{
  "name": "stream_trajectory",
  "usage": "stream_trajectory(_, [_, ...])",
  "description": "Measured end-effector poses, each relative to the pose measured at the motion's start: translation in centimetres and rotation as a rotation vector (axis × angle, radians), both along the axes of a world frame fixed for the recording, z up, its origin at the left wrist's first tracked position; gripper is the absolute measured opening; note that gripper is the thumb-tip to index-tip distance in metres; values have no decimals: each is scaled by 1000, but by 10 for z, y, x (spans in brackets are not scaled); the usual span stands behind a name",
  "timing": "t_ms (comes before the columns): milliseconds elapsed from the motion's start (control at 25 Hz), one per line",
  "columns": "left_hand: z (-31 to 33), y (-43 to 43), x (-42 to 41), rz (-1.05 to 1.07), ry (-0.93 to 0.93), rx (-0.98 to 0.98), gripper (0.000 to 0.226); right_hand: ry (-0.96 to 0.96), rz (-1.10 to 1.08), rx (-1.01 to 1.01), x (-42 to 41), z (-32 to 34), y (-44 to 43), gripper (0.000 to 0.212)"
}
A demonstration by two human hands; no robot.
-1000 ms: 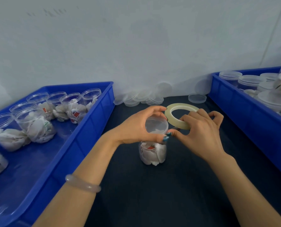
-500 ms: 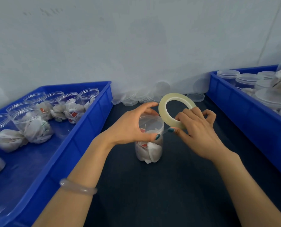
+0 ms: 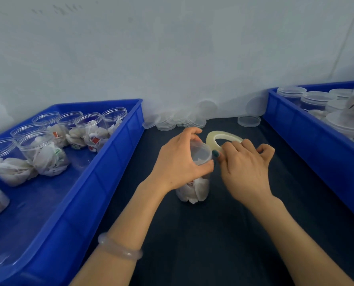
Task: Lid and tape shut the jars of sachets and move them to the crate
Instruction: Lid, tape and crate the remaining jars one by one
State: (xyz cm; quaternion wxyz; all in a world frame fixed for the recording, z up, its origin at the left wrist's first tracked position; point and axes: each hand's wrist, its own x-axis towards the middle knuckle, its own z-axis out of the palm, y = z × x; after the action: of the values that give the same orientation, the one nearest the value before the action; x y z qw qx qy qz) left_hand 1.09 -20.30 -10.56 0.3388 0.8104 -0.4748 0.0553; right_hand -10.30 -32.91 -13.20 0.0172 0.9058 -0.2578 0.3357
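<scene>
**Taping the lid seam: hold the jar still, run the tape flat**

The jar [image 3: 194,188] of sachets stands upright on the dark bench [image 3: 213,234], in the middle between the two blue crates. The left hand [image 3: 178,164] comes over it from 9 o'clock, and its grip is clamped round the lid [image 3: 201,153], fingers curled over the rim. The right hand [image 3: 246,168] sits just beside the jar at 3 o'clock. Its grip is closed on the tape roll [image 3: 213,139], which tilts up and away toward 1 o'clock, and its thumb touches the lid's edge. Whether the tape end is already stuck down is too fine to tell.

The step in hand looks like the start of the seal. To do it well:

- Press the tape end firmly where lid meets jar wall before pulling any length.
- Let the left hand turn the jar while the right hand feeds tape at seam height, taut and level, so it straddles both lid and wall.
- Press down on the lid so it cannot lift or skew.
- The light plastic jar may tip under a sideways pull, so pull along the rim, not away from it.

Open jars wait in the left crate [image 3: 114,162] at 9 o'clock. The right crate [image 3: 308,141] at 2 o'clock holds lidded ones, so it is probably the destination. Loose lids [image 3: 178,122] lie at 12 o'clock.
</scene>
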Motion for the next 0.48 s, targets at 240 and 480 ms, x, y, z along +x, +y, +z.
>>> stream_trajectory(240, [-2,-3,0,4,-17,-9,70,10,-101,36,14,-1,-1,25])
stream_trajectory(480, [2,-12,5,35,-18,30,64,55,-178,107,31,0,-3,35])
